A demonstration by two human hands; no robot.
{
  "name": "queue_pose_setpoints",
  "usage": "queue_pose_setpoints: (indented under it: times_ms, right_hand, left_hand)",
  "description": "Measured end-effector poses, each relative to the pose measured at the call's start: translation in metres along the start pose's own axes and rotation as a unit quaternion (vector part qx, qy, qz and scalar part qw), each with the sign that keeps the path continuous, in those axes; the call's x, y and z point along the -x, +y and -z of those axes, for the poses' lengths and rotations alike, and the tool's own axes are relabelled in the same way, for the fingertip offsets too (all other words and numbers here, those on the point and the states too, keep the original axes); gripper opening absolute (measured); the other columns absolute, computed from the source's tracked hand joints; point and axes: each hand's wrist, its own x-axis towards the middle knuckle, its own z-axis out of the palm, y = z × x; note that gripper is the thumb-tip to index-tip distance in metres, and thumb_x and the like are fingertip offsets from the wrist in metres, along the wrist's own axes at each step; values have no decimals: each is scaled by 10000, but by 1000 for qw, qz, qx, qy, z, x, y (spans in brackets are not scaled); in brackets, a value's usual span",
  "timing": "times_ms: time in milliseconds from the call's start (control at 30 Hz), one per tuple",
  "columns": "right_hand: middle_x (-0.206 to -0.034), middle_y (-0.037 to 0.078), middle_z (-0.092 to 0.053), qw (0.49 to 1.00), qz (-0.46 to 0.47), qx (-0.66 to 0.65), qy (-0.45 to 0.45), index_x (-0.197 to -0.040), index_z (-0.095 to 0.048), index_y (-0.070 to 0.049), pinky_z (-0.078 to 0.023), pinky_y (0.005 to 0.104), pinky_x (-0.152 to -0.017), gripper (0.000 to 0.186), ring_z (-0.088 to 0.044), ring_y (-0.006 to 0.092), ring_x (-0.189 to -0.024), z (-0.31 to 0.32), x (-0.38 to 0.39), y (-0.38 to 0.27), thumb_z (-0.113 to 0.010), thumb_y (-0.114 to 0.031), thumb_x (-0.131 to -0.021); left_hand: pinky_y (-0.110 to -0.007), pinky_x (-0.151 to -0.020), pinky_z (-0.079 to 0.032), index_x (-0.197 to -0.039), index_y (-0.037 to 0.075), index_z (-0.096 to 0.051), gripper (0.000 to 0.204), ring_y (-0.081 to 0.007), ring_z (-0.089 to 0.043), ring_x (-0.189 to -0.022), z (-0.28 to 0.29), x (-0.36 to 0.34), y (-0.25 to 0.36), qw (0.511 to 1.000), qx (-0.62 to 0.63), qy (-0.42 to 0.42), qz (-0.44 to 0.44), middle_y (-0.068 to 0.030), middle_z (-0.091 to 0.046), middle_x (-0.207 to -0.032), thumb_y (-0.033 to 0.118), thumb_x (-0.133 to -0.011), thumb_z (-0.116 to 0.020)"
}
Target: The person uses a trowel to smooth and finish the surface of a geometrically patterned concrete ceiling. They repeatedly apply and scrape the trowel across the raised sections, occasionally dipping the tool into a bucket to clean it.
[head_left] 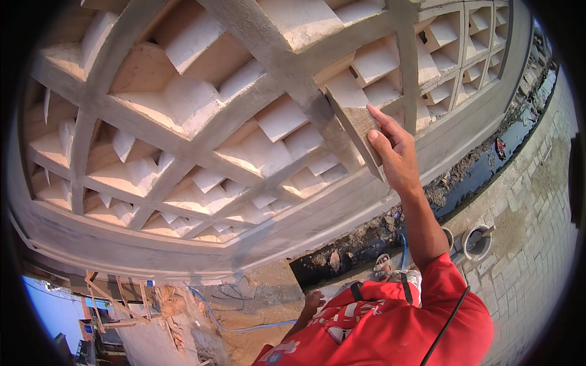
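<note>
The right hand grasps a flat rectangular board at the latticed wall.
It grips the board's right-hand edge beside a grey rib; the left hand is low beside the red shirt, too small to tell whether it holds anything.

We log the lattice as cement grey, darker in patches near the board. Angled blocks inside: off-white to cream, warm tan where shaded. Board: we get dull grey-brown, darker along its edge. Shirt: bright red with white print; cord across it black. Hose: blue. Ditch water: we see slate blue-grey between dark brown-black banks. Paving: pale grey, brick-like pattern. Bucket: whitish-grey rim, greyer inside. Timber frame: tan. Sky: we mark clear blue.
</note>
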Motion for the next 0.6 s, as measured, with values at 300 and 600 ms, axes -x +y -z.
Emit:
queue_pose_setpoints:
  times_ms: [300,600]
  right_hand:
    - [-1079,109,-566,993,53,65,79,-1248,-482,25,-410,280,-867,424,-523,150,-959,-3,25,-5,-548,-27,-833]
    - [-1054,145,-533,922,257,266,115,-1218,-520,-29,-424,328,-859,464,-533,253,-975,-37,8,-5,-583,40,-764]
  left_hand:
    - [-281,-406,-455,-1033,88,-533,188,-181,-589,-523,-11,-12,-14,999,39,-3,-13,-105,-596,-813,184,-873,-513]
    - [-305,-429,-492,-1047,74,-525,218,-206,-582,-521,-28,-8,-22,995,91,-24,-24,-121,-588,-818,214,-879,-521]
